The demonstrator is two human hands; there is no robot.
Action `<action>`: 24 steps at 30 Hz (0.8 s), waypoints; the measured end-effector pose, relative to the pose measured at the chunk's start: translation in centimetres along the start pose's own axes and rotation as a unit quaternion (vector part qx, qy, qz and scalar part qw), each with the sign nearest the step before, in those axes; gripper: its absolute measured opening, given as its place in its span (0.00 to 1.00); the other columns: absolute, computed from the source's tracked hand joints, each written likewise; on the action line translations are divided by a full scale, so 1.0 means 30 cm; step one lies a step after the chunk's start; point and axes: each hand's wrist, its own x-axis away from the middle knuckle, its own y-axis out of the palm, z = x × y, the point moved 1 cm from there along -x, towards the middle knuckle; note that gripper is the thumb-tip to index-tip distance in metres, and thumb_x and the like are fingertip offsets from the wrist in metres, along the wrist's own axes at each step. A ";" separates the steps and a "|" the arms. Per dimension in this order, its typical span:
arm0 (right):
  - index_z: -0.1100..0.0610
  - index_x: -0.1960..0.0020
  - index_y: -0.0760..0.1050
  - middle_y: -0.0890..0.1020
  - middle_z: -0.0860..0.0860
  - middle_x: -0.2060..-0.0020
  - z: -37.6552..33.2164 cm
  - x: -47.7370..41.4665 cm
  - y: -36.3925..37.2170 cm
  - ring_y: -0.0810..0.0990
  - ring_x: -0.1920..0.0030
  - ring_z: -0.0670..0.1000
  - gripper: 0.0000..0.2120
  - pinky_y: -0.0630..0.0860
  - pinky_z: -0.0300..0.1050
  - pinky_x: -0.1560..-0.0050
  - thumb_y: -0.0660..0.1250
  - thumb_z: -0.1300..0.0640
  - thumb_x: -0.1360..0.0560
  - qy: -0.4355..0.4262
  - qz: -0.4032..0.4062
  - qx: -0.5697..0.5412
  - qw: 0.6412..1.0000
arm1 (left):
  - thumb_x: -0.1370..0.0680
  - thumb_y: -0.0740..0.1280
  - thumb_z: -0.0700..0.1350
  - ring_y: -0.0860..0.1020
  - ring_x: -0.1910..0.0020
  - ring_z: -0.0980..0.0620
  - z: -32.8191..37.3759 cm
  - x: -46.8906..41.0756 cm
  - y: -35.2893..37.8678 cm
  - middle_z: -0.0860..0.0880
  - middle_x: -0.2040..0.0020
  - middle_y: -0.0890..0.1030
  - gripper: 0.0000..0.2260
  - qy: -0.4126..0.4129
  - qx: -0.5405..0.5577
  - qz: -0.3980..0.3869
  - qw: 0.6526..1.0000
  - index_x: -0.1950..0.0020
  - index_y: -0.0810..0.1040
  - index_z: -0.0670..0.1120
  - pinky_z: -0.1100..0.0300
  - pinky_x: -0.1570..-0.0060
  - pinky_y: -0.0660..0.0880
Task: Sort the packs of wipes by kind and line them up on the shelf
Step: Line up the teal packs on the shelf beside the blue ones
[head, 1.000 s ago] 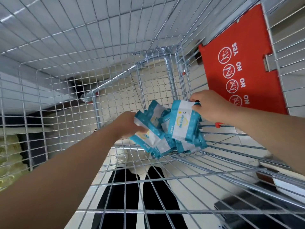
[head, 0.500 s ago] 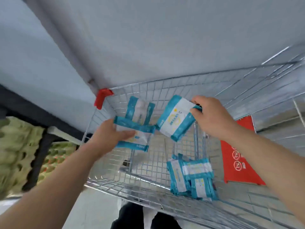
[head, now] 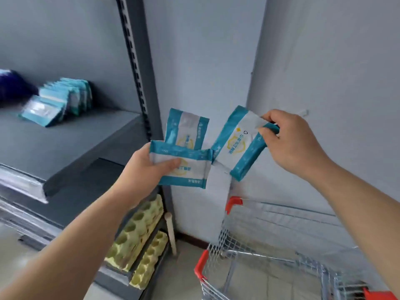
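With the load now lifted clear of the shopping cart (head: 270, 245), the left hand (head: 142, 169) grips two teal wipe packs (head: 184, 167) and the right hand (head: 292, 141) pinches a third pack (head: 236, 146), both held beside the shelf (head: 75, 135) (a matching row (head: 65, 98) stands there), so placement likely follows

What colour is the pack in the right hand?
Teal ends, white middle band, yellow emblem: the pack in the right hand. Head view shows it best.
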 end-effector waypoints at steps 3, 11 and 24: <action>0.53 0.55 0.73 0.74 0.43 0.66 -0.260 -0.077 0.082 0.71 0.68 0.42 0.07 0.65 0.28 0.70 0.62 0.63 0.23 -0.026 0.016 -0.020 0.999 | 0.26 0.72 0.39 0.84 0.54 0.50 0.068 0.005 -0.275 0.50 0.53 0.86 0.10 0.025 0.016 0.039 0.999 0.47 0.77 0.45 0.53 0.52 0.80; 0.58 0.59 0.73 0.74 0.49 0.65 -0.746 -0.249 0.427 0.71 0.67 0.48 0.06 0.69 0.38 0.70 0.62 0.64 0.24 -0.003 -0.005 -0.036 0.999 | 0.25 0.70 0.36 0.85 0.58 0.51 0.119 -0.056 -0.909 0.48 0.52 0.84 0.11 0.041 0.003 0.089 0.995 0.46 0.75 0.46 0.55 0.58 0.82; 0.61 0.53 0.76 0.78 0.53 0.60 -0.875 -0.517 0.927 0.73 0.65 0.53 0.10 0.69 0.42 0.68 0.57 0.68 0.27 0.132 -0.133 0.041 0.981 | 0.26 0.71 0.35 0.84 0.53 0.45 0.024 -0.413 -1.324 0.45 0.49 0.84 0.10 -0.017 -0.024 0.083 0.996 0.49 0.76 0.47 0.46 0.47 0.79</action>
